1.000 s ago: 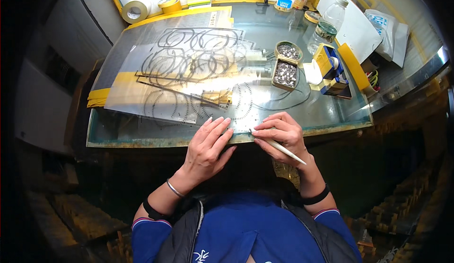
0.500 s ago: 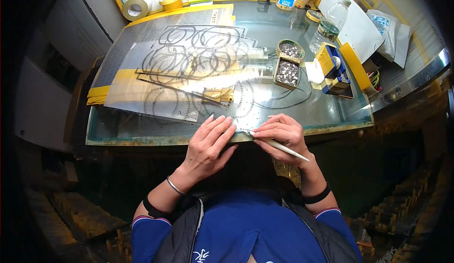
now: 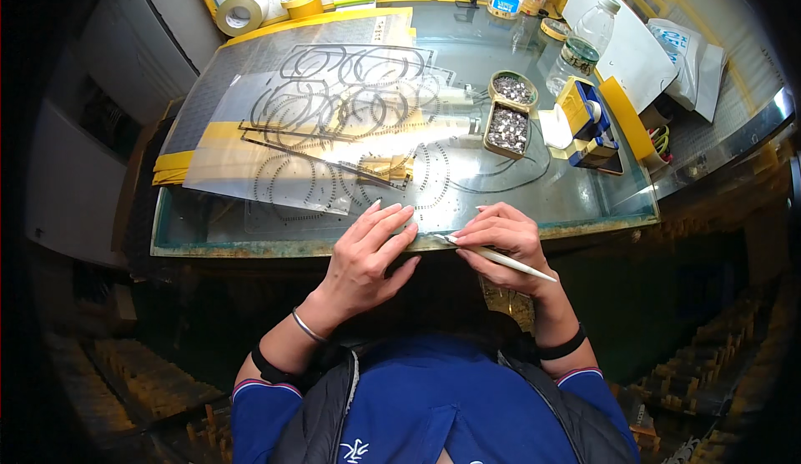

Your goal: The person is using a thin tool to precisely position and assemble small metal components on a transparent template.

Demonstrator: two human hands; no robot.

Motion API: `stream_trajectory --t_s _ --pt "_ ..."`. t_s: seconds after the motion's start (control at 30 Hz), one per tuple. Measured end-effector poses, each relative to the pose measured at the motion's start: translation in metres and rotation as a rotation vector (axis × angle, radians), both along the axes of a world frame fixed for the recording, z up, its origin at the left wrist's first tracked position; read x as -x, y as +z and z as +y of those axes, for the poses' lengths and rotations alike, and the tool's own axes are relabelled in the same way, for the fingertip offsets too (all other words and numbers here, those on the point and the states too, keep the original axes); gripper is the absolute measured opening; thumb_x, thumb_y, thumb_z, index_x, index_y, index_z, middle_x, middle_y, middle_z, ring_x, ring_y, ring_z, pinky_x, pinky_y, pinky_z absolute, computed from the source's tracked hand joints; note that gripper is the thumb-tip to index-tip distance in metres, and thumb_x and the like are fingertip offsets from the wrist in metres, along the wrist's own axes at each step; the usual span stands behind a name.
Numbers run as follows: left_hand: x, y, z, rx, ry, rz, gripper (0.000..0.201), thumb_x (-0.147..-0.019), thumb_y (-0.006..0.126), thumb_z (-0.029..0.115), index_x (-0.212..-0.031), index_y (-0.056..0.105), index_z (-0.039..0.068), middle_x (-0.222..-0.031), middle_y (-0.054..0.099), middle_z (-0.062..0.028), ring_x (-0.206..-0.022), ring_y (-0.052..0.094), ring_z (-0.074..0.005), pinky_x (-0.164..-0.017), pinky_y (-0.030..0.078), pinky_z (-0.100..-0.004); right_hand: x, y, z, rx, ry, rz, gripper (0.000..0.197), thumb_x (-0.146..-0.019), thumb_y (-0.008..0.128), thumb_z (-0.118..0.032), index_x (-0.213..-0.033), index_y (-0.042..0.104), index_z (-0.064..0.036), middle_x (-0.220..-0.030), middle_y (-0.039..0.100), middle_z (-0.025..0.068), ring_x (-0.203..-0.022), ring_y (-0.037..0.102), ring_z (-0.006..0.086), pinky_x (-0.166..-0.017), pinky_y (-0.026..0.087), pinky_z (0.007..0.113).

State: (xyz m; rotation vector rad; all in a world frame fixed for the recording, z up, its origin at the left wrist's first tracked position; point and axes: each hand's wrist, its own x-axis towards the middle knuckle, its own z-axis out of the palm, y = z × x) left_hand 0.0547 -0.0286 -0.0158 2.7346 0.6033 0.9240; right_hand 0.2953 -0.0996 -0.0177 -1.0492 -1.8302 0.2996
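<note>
At the near edge of the glass tabletop, my left hand lies with fingers stretched out, pressing on a clear film sheet printed with dotted black circles. Just right of it, my right hand is closed around a craft knife. The knife has a slim white tapered handle and a thin metallic tip, which points left toward my left fingertips near the glass edge. Whether the tip touches the film I cannot tell.
More films with black curves lie stacked behind my hands. Right of them stand two small tins of tiny pieces, a blue-and-yellow tape dispenser and a clear bottle. Tape rolls sit at the back left.
My right hand and the craft knife have shifted slightly right, away from my left hand. The left hand stays in nearly the same place.
</note>
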Motion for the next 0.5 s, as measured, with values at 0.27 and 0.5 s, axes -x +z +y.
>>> stream_trajectory --t_s 0.27,0.5 --pt "-0.0008 -0.0015 0.0014 0.002 -0.003 -0.008 0.04 -0.072 0.078 0.013 -0.11 0.066 0.003 -0.126 0.062 -0.014 -0.118 0.059 -0.0308 -0.105 0.044 -0.0475 0.0022 0.0008 0.0026 -0.053 -0.006 -0.021 0.018 -0.07 0.08 -0.001 -0.084 0.074 -0.0092 -0.082 0.073 0.0037 -0.077 0.068 0.0198 -0.07 0.053 0.03" --pt "-0.0005 -0.0021 0.0012 -0.006 0.003 -0.011 0.038 -0.074 0.077 0.014 -0.109 0.067 0.003 -0.124 0.062 -0.0132 -0.118 0.058 -0.0304 -0.105 0.044 -0.0476 -0.0003 0.0002 0.0026 -0.066 0.006 -0.028 0.018 -0.07 0.08 -0.001 -0.085 0.074 -0.0094 -0.082 0.073 0.003 -0.078 0.069 0.0197 -0.07 0.054 0.03"
